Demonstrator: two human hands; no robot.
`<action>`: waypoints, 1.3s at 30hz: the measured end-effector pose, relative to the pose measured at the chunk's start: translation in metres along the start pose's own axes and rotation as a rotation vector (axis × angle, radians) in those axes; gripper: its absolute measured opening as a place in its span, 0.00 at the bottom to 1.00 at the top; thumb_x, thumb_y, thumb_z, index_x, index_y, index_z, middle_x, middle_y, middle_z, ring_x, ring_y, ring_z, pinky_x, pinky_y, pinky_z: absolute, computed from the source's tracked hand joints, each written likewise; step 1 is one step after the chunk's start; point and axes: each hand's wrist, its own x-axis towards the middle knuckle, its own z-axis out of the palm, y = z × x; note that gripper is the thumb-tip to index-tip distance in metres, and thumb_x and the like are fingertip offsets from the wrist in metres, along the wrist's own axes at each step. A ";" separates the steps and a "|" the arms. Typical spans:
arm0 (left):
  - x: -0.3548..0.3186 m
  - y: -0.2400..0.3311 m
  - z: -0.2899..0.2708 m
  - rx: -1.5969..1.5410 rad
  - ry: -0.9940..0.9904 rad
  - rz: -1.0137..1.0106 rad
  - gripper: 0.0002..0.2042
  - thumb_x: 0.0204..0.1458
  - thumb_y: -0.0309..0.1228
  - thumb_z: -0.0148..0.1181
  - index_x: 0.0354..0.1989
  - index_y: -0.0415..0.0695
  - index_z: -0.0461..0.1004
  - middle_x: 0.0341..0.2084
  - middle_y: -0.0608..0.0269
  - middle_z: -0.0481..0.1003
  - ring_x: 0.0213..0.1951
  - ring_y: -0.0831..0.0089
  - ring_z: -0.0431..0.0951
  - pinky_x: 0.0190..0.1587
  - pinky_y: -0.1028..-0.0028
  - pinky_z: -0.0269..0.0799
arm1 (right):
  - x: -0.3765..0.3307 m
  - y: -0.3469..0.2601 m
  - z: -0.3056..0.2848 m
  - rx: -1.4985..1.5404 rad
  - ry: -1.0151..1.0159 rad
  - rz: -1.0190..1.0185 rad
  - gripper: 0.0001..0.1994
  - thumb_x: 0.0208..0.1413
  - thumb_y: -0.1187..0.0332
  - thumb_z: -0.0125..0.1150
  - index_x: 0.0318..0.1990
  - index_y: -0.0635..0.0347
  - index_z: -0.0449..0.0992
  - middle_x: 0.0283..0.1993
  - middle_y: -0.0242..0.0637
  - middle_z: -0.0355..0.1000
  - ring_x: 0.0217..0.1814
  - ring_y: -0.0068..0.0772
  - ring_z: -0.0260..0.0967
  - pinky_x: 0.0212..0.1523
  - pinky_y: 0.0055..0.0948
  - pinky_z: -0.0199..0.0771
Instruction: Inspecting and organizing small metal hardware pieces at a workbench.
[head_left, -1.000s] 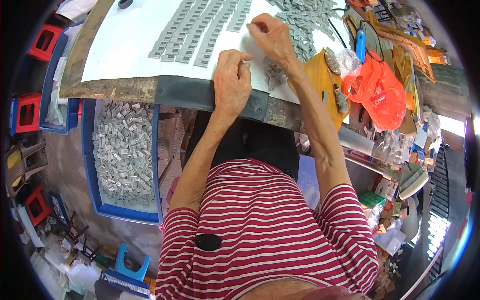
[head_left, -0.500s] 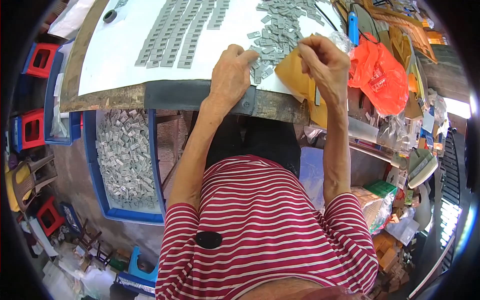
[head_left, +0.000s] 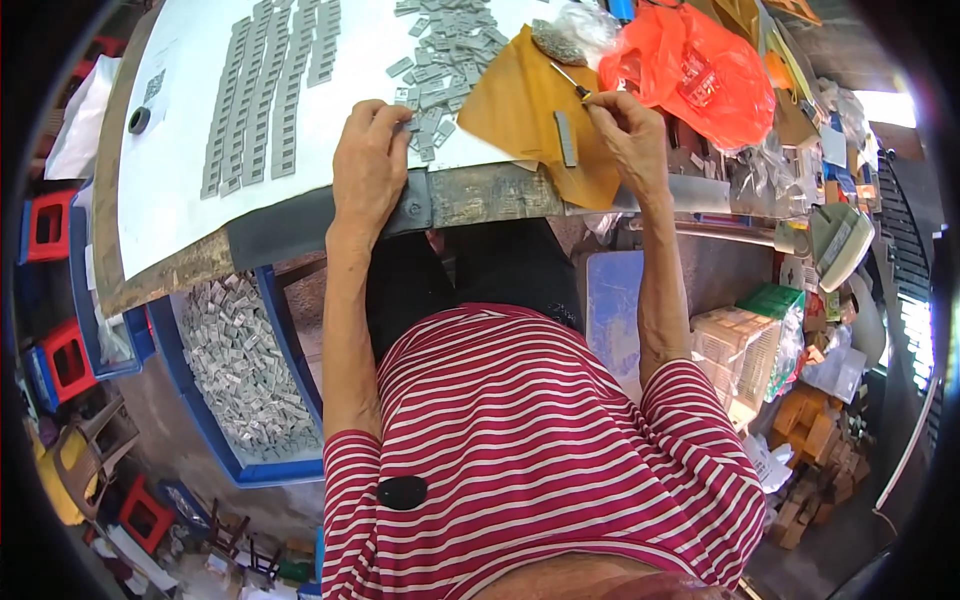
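My left hand [head_left: 368, 165] rests at the near edge of a pile of small grey rectangular pieces [head_left: 445, 50]. Its fingers are curled, their tips by the pieces; whatever they pinch is hidden. My right hand [head_left: 632, 140] is closed, thumb and fingers pinching a slim tool [head_left: 572, 82] with a metal shaft and dark handle, its exact kind unclear. Under the tool lies a brown paper sheet [head_left: 515, 100], with a narrow grey strip [head_left: 566, 138] on it beside my right hand. Neat rows of grey pieces [head_left: 262, 110] stand further left on the white table surface [head_left: 165, 190].
A red plastic bag [head_left: 690, 75] and a clear bag [head_left: 580, 35] lie at the right. A black ring [head_left: 139, 120] sits at the far left. Below the table, a blue tray [head_left: 262, 472] holds many grey pieces. Red stools [head_left: 48, 225] stand at the left.
The view has shifted to the right, so the table's contents appear further left. My right hand has come down from the lifted brown paper and now pinches the slim tool; the paper lies flatter.
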 end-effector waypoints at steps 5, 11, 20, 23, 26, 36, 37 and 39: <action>0.000 0.003 -0.002 -0.015 0.057 0.057 0.08 0.43 0.20 0.54 0.34 0.38 0.70 0.34 0.54 0.68 0.37 0.59 0.70 0.40 0.67 0.66 | 0.003 0.011 0.007 -0.137 -0.033 -0.128 0.06 0.47 0.73 0.55 0.32 0.64 0.73 0.25 0.42 0.69 0.26 0.31 0.68 0.29 0.28 0.67; -0.003 0.004 -0.006 -0.058 0.107 0.056 0.09 0.45 0.20 0.53 0.36 0.37 0.69 0.34 0.53 0.70 0.37 0.60 0.70 0.41 0.67 0.66 | 0.011 0.011 0.015 -0.450 -0.106 -0.401 0.05 0.47 0.73 0.55 0.32 0.63 0.72 0.30 0.43 0.67 0.32 0.46 0.68 0.31 0.35 0.67; -0.004 0.006 -0.005 -0.195 0.101 -0.075 0.10 0.48 0.22 0.53 0.40 0.36 0.69 0.33 0.52 0.73 0.33 0.63 0.74 0.36 0.72 0.69 | 0.019 0.010 0.013 -0.635 -0.243 -0.551 0.04 0.48 0.75 0.54 0.33 0.61 0.70 0.29 0.43 0.65 0.29 0.49 0.67 0.27 0.39 0.68; -0.005 0.003 -0.004 -0.194 0.103 -0.062 0.10 0.48 0.22 0.53 0.40 0.36 0.69 0.33 0.52 0.73 0.33 0.64 0.74 0.36 0.72 0.69 | 0.022 0.013 0.014 -0.673 -0.266 -0.605 0.04 0.47 0.76 0.53 0.32 0.61 0.68 0.29 0.43 0.65 0.28 0.51 0.67 0.26 0.40 0.68; -0.005 0.003 -0.004 -0.185 0.099 -0.054 0.10 0.48 0.22 0.53 0.40 0.37 0.69 0.33 0.53 0.73 0.32 0.63 0.74 0.36 0.72 0.69 | 0.024 0.013 0.013 -0.707 -0.300 -0.600 0.04 0.47 0.76 0.53 0.32 0.61 0.67 0.29 0.44 0.65 0.28 0.52 0.66 0.26 0.41 0.67; -0.006 0.002 -0.005 -0.196 0.096 -0.079 0.10 0.47 0.23 0.53 0.40 0.37 0.70 0.33 0.53 0.73 0.32 0.63 0.74 0.36 0.73 0.69 | 0.026 0.007 0.010 -0.532 -0.295 -0.592 0.04 0.47 0.76 0.53 0.32 0.63 0.68 0.28 0.44 0.66 0.26 0.46 0.66 0.25 0.36 0.67; -0.006 0.002 -0.004 -0.198 0.099 -0.079 0.10 0.47 0.23 0.53 0.40 0.37 0.70 0.33 0.53 0.73 0.32 0.63 0.74 0.36 0.73 0.69 | 0.025 0.005 0.009 -0.452 -0.285 -0.545 0.05 0.47 0.75 0.53 0.32 0.64 0.68 0.28 0.43 0.67 0.25 0.43 0.67 0.25 0.35 0.67; -0.005 0.001 -0.003 -0.213 0.140 -0.023 0.11 0.48 0.23 0.54 0.40 0.37 0.70 0.33 0.54 0.73 0.31 0.66 0.74 0.35 0.74 0.69 | 0.023 0.009 0.011 -0.317 -0.234 -0.374 0.04 0.48 0.74 0.54 0.32 0.64 0.69 0.27 0.40 0.68 0.23 0.37 0.66 0.23 0.32 0.66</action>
